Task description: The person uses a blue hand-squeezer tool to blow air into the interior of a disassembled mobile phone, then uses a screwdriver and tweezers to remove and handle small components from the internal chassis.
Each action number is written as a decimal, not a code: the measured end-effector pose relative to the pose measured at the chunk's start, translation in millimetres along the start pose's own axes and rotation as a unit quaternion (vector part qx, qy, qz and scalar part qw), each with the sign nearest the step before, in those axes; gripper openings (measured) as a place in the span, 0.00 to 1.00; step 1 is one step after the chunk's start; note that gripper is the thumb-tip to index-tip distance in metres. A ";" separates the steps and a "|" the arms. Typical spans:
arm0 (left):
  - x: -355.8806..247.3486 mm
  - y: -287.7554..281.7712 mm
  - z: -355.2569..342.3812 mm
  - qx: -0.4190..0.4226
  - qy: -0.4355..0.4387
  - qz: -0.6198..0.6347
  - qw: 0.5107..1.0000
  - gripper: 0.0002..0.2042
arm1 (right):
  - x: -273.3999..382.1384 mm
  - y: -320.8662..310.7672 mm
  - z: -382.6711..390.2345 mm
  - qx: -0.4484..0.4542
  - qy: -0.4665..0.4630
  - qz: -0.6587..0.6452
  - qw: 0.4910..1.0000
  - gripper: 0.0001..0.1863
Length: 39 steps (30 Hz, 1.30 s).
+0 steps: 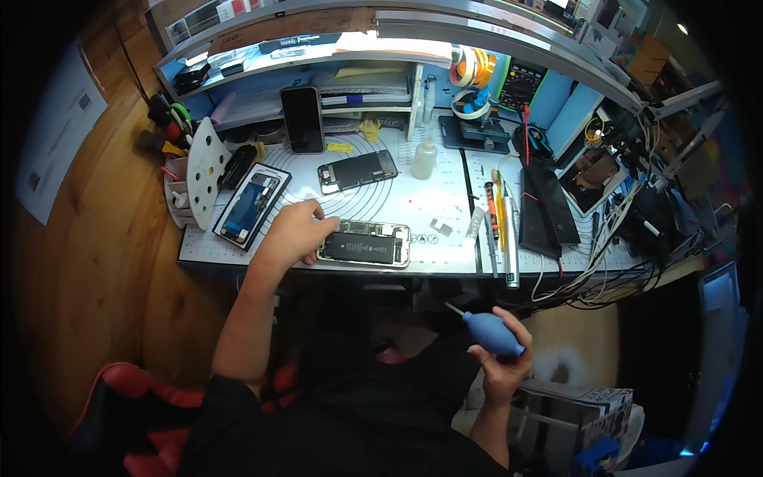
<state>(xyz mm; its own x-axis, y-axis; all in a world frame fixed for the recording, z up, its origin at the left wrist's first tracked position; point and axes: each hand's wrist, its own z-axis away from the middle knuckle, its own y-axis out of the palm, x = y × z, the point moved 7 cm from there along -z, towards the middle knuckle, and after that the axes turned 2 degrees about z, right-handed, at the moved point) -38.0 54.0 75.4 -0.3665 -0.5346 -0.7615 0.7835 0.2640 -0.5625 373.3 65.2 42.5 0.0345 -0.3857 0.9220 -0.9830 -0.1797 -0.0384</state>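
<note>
My left hand (296,232) is curled over the left end of an opened phone (362,247), which lies flat at the front edge of the bench. The black battery and the boards inside that phone are bare. In front of the bench, off to the right, my right hand (509,362) grips a blue rubber air blower (492,333), its thin nozzle tilted up and to the left. Behind the opened phone rests a detached phone screen (358,172). Another phone part sits in a black-edged tray (251,208) left of my left hand.
A black phone (303,120) stands upright at the back. The small bottle (424,159) is right of the screen. Screwdrivers (492,208) and a silver pen-shaped tool (511,242) lie to the right, before a black case (547,211) and tangled cables (624,222).
</note>
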 end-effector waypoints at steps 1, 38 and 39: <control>-2.8 -1.1 0.6 -0.015 -0.001 -0.032 0.999 0.18 | 12.5 -0.1 -9.2 -0.009 -0.060 0.025 0.998 0.37; -91.5 80.0 110.2 0.052 0.515 0.415 0.748 0.42 | 70.1 198.4 -43.9 0.132 -0.220 -0.131 0.957 0.57; -70.0 102.2 104.2 0.097 0.569 0.416 0.703 0.39 | 93.6 200.6 -49.4 0.137 -0.271 -0.049 0.951 0.56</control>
<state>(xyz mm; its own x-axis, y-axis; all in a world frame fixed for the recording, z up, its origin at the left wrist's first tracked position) 120.0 34.8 104.8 0.1812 0.7576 -0.6271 0.9775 -0.0687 0.1994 170.4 37.7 140.1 0.2839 -0.7521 0.5947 -0.8888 -0.4392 -0.1312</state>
